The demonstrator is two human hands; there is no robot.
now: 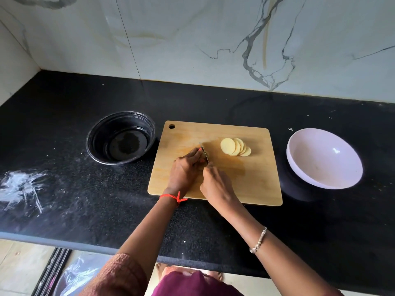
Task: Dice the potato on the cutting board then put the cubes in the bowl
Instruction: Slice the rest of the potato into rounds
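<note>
Count: 1 rectangular pale wooden cutting board (245, 180); 2 round bowls, namely 1 black plastic bowl (100, 135) and 1 white bowl (310, 159); 1 steel-bladed knife (205, 153). Round pale-yellow potato slices (227, 146), fanned: about 5, overlap prevents an exact count. Hands: 2, left hand (184, 170) and right hand (215, 184); 1 red thread wristband (173, 196); 1 silver bracelet (258, 242).

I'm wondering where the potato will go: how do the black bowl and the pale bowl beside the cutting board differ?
The black bowl sits left of the cutting board; the pale bowl sits right of it. The black bowl is glossy with steep, ridged walls and a flat base; the pale bowl is smooth, rounded and looks wider. Both stand on the black counter and hold no potato pieces.
</note>
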